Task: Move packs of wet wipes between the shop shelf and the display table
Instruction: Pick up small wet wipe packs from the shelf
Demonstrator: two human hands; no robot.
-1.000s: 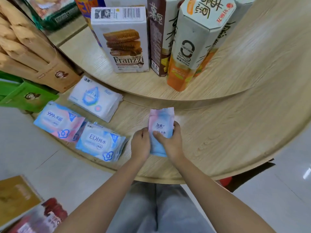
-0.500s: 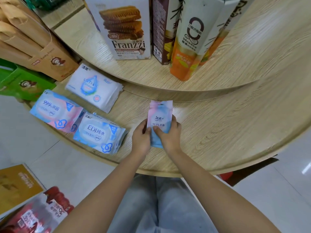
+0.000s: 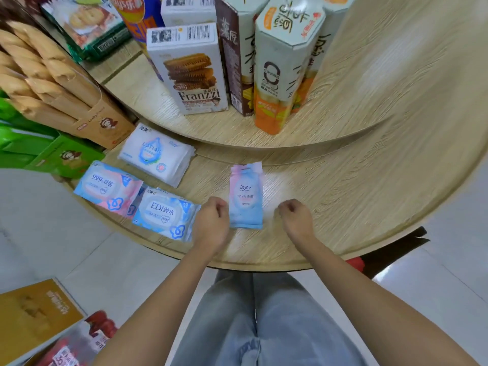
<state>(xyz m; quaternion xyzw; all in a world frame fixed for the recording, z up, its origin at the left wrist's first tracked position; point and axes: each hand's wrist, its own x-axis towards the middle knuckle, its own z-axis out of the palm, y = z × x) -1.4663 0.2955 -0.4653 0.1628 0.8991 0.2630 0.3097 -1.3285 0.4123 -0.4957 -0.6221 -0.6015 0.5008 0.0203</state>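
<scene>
A small pink-and-blue pack of wet wipes (image 3: 246,196) lies flat on the lower tier of the round wooden display table (image 3: 356,196). My left hand (image 3: 212,223) hovers just left of the pack with fingers curled, holding nothing. To the right of the pack, a short gap away, is my right hand (image 3: 295,217), curled too and holding nothing. Three larger packs lie to the left: a blue "EDI" pack (image 3: 165,213), a pink-and-blue "999" pack (image 3: 108,190) and a white "LOTION" pack (image 3: 155,155).
On the raised upper tier (image 3: 369,88) stand a Franzzi biscuit box (image 3: 190,72), a brown carton (image 3: 235,54) and an orange-and-white hexagonal box (image 3: 282,64). Brown (image 3: 60,83) and green (image 3: 47,151) gift boxes sit at the left. Packaged goods (image 3: 39,320) lie at the lower left on the tiled floor.
Both hands have let go of the small pack and drawn apart to its sides. The pack now lies on the table by itself.
</scene>
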